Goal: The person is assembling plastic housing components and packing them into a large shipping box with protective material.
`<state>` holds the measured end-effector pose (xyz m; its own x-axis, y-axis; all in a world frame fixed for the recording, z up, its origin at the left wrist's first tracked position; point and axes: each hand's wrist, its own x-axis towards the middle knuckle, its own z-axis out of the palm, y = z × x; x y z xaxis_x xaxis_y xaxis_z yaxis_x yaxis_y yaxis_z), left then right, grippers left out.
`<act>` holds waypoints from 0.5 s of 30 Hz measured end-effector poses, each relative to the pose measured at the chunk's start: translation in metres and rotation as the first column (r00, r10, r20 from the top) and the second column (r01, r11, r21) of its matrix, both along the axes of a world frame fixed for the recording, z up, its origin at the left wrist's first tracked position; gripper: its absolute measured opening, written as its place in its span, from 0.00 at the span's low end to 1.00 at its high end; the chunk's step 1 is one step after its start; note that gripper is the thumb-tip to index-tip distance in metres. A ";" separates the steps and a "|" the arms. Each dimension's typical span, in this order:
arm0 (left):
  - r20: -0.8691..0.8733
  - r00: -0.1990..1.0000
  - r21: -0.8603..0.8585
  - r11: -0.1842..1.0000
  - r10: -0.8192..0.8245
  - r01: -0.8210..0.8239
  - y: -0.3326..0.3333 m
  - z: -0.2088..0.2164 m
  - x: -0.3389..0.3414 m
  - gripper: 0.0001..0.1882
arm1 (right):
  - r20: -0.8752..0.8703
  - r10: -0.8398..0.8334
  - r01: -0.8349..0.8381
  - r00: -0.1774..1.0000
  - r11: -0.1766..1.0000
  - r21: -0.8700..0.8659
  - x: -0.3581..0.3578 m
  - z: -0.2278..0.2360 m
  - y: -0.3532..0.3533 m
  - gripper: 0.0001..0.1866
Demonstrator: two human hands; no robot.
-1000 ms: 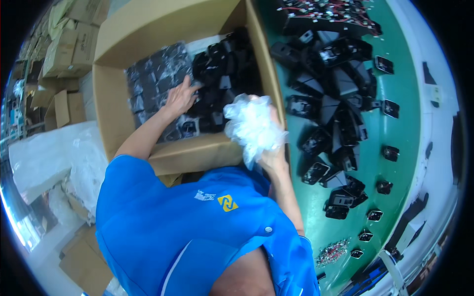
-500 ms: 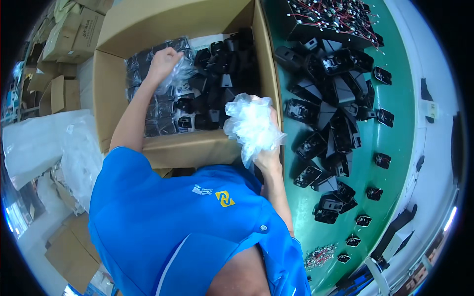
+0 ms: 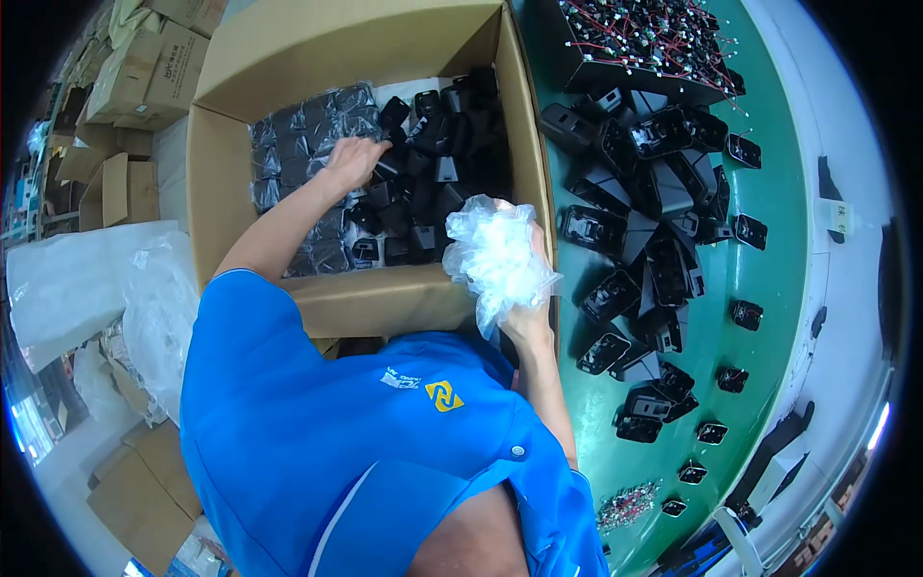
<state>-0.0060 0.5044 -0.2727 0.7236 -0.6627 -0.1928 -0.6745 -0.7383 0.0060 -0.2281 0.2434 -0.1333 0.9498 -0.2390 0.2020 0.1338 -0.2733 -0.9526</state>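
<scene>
My left hand [image 3: 355, 163] reaches into a large cardboard box [image 3: 404, 300], its fingers curled together beside the loose black plastic housings [image 3: 444, 130]. Whatever lies between those fingertips is hidden. Rows of black pieces wrapped in clear plastic [image 3: 292, 154] fill the left part of the box, under and around that hand. Over the box's near right corner, my right hand [image 3: 524, 313] is closed on a crumpled bunch of clear plastic bags [image 3: 498, 255]. The bunch covers most of its fingers.
A green table [image 3: 760, 337] stands to the right, with a heap of black housings [image 3: 654, 207] and a line of small black parts [image 3: 750, 231]. At its far end is a black bin [image 3: 615, 77] of red and black wires. Cardboard boxes [image 3: 144, 72] and white plastic sheeting [image 3: 87, 279] lie left.
My left hand has moved right and nearer, away from clear plastic near the wrapped rows, to the loose housings. My right hand keeps its bunch, almost unmoved. The view has shifted slightly.
</scene>
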 end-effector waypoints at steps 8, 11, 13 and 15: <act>0.116 0.993 -0.254 0.966 -0.026 0.055 0.015 -0.013 -0.010 0.12 | -0.024 -0.004 0.004 1.000 0.999 -0.032 -0.002 -0.002 0.001 0.35; -0.024 0.985 -0.445 0.880 0.171 -0.163 0.004 -0.005 0.000 0.12 | -0.013 0.008 -0.008 1.000 1.000 -0.020 -0.001 0.000 0.001 0.35; -0.076 0.971 -0.500 0.834 0.225 -0.232 -0.007 0.010 0.007 0.12 | -0.007 0.009 -0.009 1.000 1.000 -0.018 0.001 -0.001 -0.001 0.35; -0.517 0.840 -0.624 0.599 0.165 -0.502 -0.026 0.052 0.016 0.13 | -0.013 -0.002 0.002 1.000 1.000 -0.015 -0.001 -0.003 -0.002 0.35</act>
